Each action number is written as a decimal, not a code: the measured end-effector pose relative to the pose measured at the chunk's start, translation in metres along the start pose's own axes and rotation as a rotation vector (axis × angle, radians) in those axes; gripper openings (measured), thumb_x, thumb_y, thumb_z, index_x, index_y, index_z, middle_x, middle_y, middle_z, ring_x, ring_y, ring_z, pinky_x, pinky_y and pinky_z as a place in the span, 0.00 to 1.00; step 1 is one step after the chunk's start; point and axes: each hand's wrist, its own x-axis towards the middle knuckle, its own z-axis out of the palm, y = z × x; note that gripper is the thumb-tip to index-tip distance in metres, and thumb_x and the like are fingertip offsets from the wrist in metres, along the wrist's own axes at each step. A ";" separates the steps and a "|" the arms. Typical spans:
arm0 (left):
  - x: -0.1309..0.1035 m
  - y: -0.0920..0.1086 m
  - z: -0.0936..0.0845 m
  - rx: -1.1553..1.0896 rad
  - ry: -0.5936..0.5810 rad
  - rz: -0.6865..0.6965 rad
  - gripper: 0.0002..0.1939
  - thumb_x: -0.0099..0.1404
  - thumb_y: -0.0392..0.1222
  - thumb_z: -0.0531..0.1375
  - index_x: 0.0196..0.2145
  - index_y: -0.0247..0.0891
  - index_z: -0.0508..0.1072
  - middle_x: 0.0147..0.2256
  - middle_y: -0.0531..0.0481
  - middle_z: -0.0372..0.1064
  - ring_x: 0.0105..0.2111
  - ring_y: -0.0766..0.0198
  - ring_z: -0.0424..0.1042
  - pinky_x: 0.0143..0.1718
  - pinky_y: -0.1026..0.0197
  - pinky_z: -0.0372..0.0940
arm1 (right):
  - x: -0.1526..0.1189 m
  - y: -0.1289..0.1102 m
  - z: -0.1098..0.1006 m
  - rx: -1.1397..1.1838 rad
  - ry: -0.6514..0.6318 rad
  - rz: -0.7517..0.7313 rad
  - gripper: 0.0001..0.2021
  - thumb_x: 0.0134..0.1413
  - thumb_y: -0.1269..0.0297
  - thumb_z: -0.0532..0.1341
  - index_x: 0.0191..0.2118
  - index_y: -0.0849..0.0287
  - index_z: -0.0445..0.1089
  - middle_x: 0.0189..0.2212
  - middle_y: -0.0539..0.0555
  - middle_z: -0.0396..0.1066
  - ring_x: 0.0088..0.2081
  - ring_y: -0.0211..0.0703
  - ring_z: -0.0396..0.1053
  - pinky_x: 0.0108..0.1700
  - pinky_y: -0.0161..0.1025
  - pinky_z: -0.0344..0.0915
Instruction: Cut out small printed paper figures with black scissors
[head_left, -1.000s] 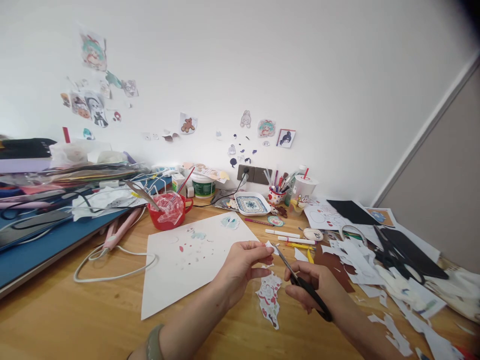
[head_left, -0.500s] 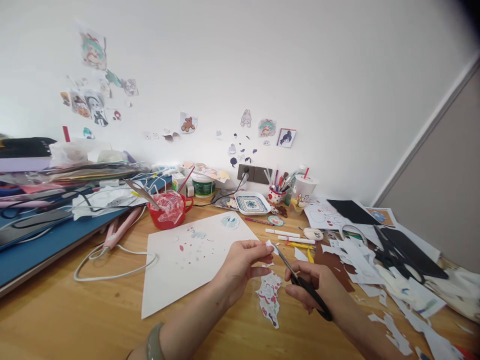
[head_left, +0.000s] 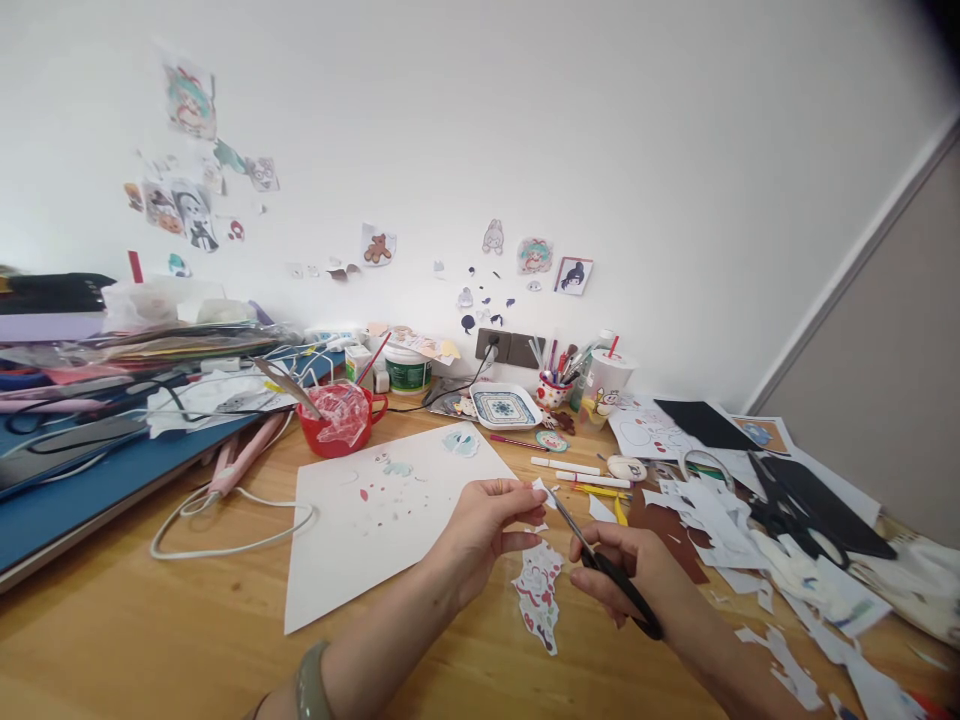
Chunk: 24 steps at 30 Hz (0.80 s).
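My left hand [head_left: 491, 525] pinches a small white paper piece [head_left: 540, 490] between thumb and forefinger. Black-handled scissors [head_left: 619, 583] are held in my right hand [head_left: 626, 565], their blade tips touching or very near that piece. Below my fingers lies a printed paper sheet [head_left: 538, 600] with red and grey shapes and ragged cut edges. A large white sheet [head_left: 352, 540] with small coloured cut-outs rests on the wooden desk, partly behind my left forearm.
A red cup [head_left: 334, 430], a square patterned dish [head_left: 504, 407] and a drink cup [head_left: 604, 385] stand toward the wall. Paper scraps [head_left: 724, 525] and larger black scissors [head_left: 787, 510] lie right. A blue board [head_left: 45, 510] with piled items is left, beside a white cable [head_left: 217, 553].
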 end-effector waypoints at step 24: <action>0.000 0.001 -0.001 -0.005 0.004 -0.008 0.13 0.43 0.42 0.66 0.26 0.31 0.72 0.25 0.49 0.66 0.27 0.69 0.65 0.25 0.68 0.61 | 0.000 -0.001 0.000 -0.020 0.012 0.016 0.11 0.41 0.57 0.61 0.27 0.59 0.63 0.12 0.41 0.55 0.13 0.29 0.53 0.15 0.28 0.53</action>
